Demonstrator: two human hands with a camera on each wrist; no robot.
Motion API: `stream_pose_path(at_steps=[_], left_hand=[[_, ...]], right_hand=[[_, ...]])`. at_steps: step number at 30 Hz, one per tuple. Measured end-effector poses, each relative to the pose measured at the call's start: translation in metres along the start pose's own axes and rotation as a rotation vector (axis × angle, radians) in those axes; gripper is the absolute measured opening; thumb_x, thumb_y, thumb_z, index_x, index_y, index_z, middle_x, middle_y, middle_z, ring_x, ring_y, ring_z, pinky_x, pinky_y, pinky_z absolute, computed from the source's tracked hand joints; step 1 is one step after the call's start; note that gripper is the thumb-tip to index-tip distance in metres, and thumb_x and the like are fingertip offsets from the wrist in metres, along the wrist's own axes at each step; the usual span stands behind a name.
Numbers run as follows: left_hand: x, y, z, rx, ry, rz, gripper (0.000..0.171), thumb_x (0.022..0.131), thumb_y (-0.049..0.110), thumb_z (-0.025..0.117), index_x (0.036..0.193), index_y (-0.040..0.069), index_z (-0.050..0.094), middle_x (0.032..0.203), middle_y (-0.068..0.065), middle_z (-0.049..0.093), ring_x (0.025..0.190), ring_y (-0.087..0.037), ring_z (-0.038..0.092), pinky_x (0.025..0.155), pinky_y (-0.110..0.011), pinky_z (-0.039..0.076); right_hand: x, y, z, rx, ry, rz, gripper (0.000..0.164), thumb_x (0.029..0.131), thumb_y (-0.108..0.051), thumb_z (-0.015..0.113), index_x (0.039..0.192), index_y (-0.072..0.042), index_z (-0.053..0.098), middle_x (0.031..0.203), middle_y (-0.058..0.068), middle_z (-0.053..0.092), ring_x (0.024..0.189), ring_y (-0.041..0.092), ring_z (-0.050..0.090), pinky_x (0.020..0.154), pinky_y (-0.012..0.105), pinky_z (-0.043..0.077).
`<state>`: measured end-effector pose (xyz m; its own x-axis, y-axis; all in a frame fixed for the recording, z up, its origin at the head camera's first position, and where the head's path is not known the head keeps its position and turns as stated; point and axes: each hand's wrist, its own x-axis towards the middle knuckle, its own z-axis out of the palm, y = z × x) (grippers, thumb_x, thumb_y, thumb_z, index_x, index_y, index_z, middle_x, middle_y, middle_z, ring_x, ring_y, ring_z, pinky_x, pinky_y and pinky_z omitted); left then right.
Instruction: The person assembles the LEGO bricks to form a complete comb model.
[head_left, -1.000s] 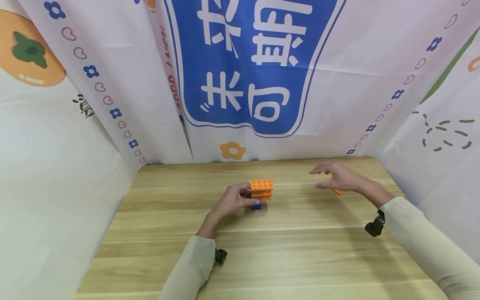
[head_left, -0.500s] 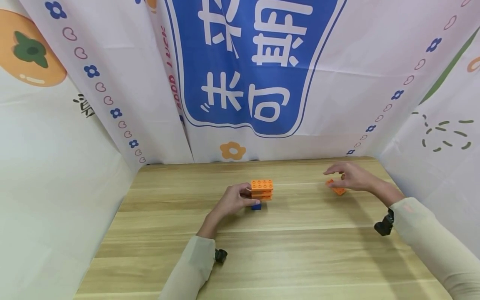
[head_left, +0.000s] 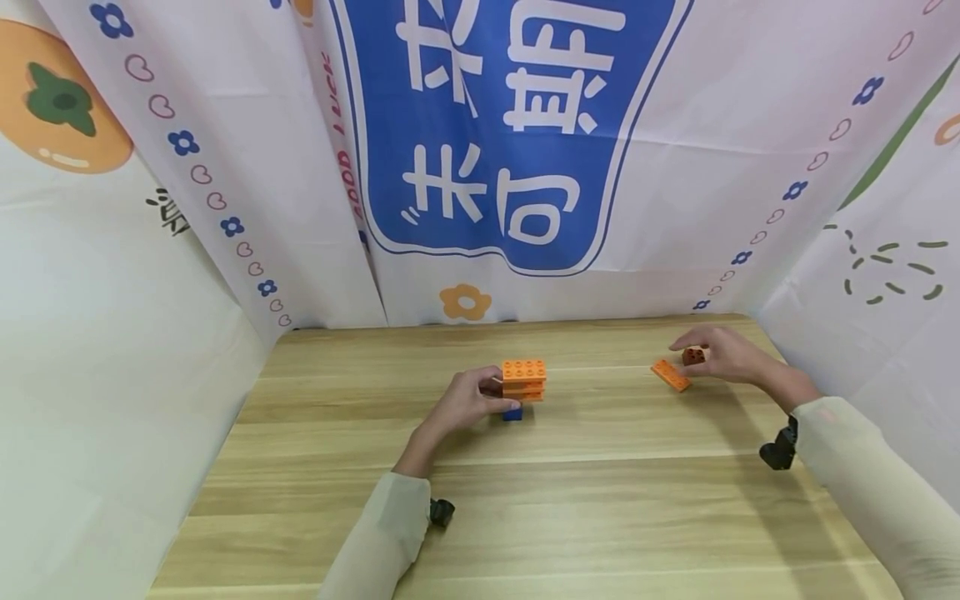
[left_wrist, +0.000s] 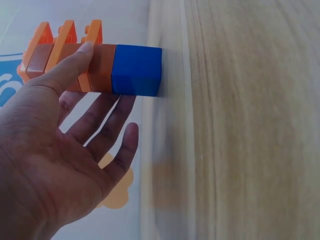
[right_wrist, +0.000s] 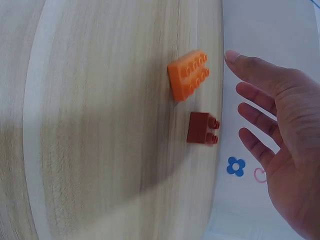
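Wore a left sleeve [head_left: 381,533] and a right sleeve [head_left: 862,467], both long, of pale beige cloth with soft creases. Carried a left device [head_left: 442,512] and a right device [head_left: 777,452], both small and black, near the cuffs [head_left: 412,486].

Cloth-screened tabletop booth, kind of building beyond hidden. Wood-grain table [head_left: 600,517] walled by printed white cloth: left cloth [head_left: 112,333] with orange fruit, far cloth [head_left: 675,225] with blue panel [head_left: 487,108] and white characters, right cloth [head_left: 885,358] with green dashes.

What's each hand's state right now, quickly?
Left hand: closed, holding the block stack between thumb and fingers.
Right hand: open, holding nothing, near the brown block.
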<state>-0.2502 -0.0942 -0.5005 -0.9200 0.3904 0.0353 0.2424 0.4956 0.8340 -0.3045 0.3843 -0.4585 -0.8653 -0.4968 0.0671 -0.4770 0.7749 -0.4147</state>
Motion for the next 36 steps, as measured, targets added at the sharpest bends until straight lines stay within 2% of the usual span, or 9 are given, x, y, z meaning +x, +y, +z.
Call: stream_pose_path(at_steps=[7,10,17,22,30,36], left_hand=[[-0.003,-0.001,-0.001,-0.006,0.003,0.024,0.026,0.091,0.023,0.087,0.110,0.012,0.073,0.113,-0.005,0.078,0.098,-0.018,0.072,0.090,-0.037,0.061],[-0.003,-0.002,-0.002,-0.007,0.005,0.025,0.027,0.090,0.023,0.088,0.110,0.013,0.073,0.112,-0.005,0.078,0.097,-0.017,0.072,0.090,-0.037,0.061],[-0.002,-0.001,-0.002,-0.009,0.000,0.031,0.027,0.091,0.024,0.087,0.112,0.012,0.073,0.112,-0.005,0.078,0.098,-0.018,0.072,0.090,-0.037,0.061],[-0.002,-0.001,-0.001,-0.009,0.001,0.022,0.027,0.091,0.023,0.087,0.112,0.013,0.073,0.112,-0.004,0.078,0.098,-0.017,0.073,0.090,-0.037,0.061],[-0.001,-0.002,-0.001,-0.017,0.001,0.019,0.027,0.091,0.022,0.087,0.113,0.013,0.074,0.112,-0.004,0.078,0.098,-0.017,0.073,0.091,-0.038,0.061],[-0.001,-0.002,0.000,-0.021,-0.004,0.021,0.027,0.092,0.021,0.087,0.114,0.013,0.074,0.112,-0.004,0.078,0.098,-0.016,0.072,0.090,-0.037,0.061]], right_hand=[[-0.002,0.015,0.005,-0.021,0.047,-0.053,0.042,0.082,-0.012,0.092,0.119,0.001,0.077,0.111,0.014,0.077,0.101,0.036,0.071,0.091,0.059,0.056],[-0.002,0.020,0.006,-0.031,0.065,-0.063,0.042,0.081,-0.013,0.093,0.117,0.002,0.078,0.108,0.012,0.078,0.101,0.035,0.072,0.090,0.058,0.056],[-0.007,0.029,0.007,-0.011,0.048,0.015,0.045,0.081,-0.013,0.093,0.120,0.002,0.076,0.118,0.020,0.076,0.111,0.042,0.069,0.094,0.062,0.055],[-0.009,0.037,0.010,0.000,0.057,0.029,0.047,0.081,-0.012,0.093,0.122,0.003,0.075,0.124,0.025,0.073,0.115,0.047,0.066,0.092,0.063,0.056],[-0.011,0.045,0.016,0.025,0.088,0.053,0.048,0.082,-0.010,0.092,0.123,0.005,0.073,0.124,0.027,0.072,0.115,0.050,0.066,0.089,0.062,0.058],[-0.012,0.047,0.019,0.064,0.109,0.080,0.045,0.083,-0.007,0.091,0.123,0.005,0.074,0.121,0.027,0.073,0.113,0.048,0.068,0.087,0.056,0.061]])
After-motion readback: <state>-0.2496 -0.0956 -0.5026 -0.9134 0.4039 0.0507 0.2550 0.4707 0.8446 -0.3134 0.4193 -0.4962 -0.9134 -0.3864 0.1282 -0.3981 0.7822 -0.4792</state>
